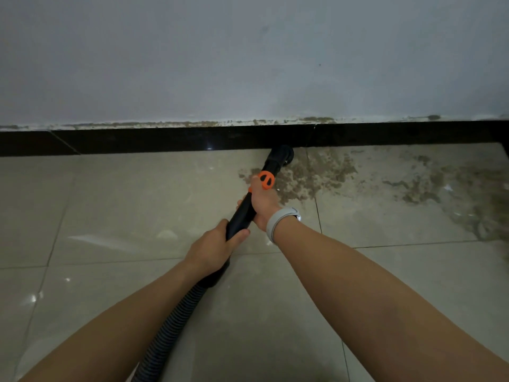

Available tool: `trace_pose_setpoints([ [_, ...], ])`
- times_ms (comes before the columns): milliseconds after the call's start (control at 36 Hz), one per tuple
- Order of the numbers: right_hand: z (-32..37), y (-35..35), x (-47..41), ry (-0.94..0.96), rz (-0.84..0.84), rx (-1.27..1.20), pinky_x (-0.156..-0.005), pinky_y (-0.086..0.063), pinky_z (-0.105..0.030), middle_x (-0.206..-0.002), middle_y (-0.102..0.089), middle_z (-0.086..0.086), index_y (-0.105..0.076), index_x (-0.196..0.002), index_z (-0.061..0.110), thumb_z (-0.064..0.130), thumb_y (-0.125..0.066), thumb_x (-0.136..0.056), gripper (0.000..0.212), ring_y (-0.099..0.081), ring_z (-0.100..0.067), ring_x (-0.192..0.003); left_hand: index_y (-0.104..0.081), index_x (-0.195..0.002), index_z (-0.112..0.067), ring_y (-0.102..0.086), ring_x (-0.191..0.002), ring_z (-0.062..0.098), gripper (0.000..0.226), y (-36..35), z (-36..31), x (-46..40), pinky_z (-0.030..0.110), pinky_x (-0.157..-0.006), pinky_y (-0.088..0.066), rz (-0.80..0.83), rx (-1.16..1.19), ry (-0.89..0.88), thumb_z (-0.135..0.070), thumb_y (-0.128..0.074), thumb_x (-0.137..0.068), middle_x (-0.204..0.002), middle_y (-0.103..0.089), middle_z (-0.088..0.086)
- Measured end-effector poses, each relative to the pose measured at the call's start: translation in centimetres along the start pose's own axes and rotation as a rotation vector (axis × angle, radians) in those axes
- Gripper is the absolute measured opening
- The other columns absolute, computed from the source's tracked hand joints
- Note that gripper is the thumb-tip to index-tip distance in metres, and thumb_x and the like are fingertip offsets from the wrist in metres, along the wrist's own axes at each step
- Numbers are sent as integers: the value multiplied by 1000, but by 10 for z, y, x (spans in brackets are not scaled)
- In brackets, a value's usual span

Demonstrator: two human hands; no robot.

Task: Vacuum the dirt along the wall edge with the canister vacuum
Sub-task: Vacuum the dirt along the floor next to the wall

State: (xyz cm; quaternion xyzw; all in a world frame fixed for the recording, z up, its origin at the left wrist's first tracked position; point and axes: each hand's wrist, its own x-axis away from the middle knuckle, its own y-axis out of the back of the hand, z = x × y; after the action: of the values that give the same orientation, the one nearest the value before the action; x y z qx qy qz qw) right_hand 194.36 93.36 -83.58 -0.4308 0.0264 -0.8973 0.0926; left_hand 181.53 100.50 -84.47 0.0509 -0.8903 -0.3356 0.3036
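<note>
I see both hands clamped on the black vacuum wand: the left hand grips its lower end, just above the ribbed hose, and the right hand grips it higher, just below the orange collar. The nozzle touches the floor against the black baseboard. The brown dirt lies along the baseboard, to the right of the nozzle.

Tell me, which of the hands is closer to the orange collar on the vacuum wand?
Right. The right hand grips the wand just below the orange collar, touching it; the left hand holds lower, near the hose.
</note>
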Motion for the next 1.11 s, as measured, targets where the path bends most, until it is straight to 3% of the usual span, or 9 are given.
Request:
trace_pose_setpoints([
  [250,10,23,-4,12,-6,-18,-79,-58,-43,-82,-57,-9,-40,-136,5,43,-49,-98,54,-63,-22,-63,-46,-97,-16,-63,-73,23,44,-6,-26,-9,36,-67,-49,63,-45,2,-60,-46,-92,-83,-65,7],
  [444,16,38,-11,19,-7,-52,-80,-58,-43,-82,-55,-7,-44,-126,12,40,-50,-98,40,-61,-22,-64,-46,-95,-17,-64,-72,23,44,-14,-35,-15,38,-69,-52,58,-32,-14,-62,-46,-91,-83,-66,8],
  [639,18,41,-10,19,-6,-37,-84,-57,-44,-88,-56,-8,-44,-129,9,39,-50,-99,43,-61,-22,-67,-47,-93,-21,-64,-71,23,42,-16,-34,-12,40,-70,-52,19,4,-23,-62,-46,-90,-81,-66,6],
  [806,27,29,-6,-7,-15,-25,-63,-55,-35,-90,-56,-8,-38,-137,7,40,-50,-99,51,-62,-20,-65,-48,-92,-18,-64,-67,22,45,-6,-31,-10,41,-67,-53,-55,-16,-50,-64,-44,-90,-76,-66,5],
  [889,24,13,-3,-11,-17,-16,-64,-56,-36,-90,-58,-9,-36,-138,6,41,-51,-98,55,-63,-21,-66,-48,-94,-19,-64,-65,20,46,5,-20,-8,41,-66,-53,-86,-63,-48,-64,-43,-90,-75,-66,4],
  [972,16,-2,0,-8,-2,-35,-67,-57,-37,-90,-60,-11,-41,-129,7,40,-51,-97,47,-63,-21,-65,-49,-95,-19,-64,-65,19,46,16,-7,-6,38,-65,-53,-110,-89,-37,-65,-42,-90,-74,-66,2],
  [1056,10,-14,3,-16,32,-26,-81,-58,-43,-73,-58,-8,-49,-97,9,40,-51,-97,32,-62,-22,-65,-47,-92,-21,-62,-61,16,45,21,5,1,32,-57,-48,-148,-105,-31,-65,-42,-89,-72,-65,0],
  [1111,4,-20,8,-39,59,-45,-75,-57,-39,-74,-54,-8,-48,-89,11,39,-52,-97,30,-59,-21,-63,-47,-90,-21,-61,-60,15,45,21,12,7,30,-54,-46,-173,-108,-23,-66,-42,-89,-71,-64,-1],
])
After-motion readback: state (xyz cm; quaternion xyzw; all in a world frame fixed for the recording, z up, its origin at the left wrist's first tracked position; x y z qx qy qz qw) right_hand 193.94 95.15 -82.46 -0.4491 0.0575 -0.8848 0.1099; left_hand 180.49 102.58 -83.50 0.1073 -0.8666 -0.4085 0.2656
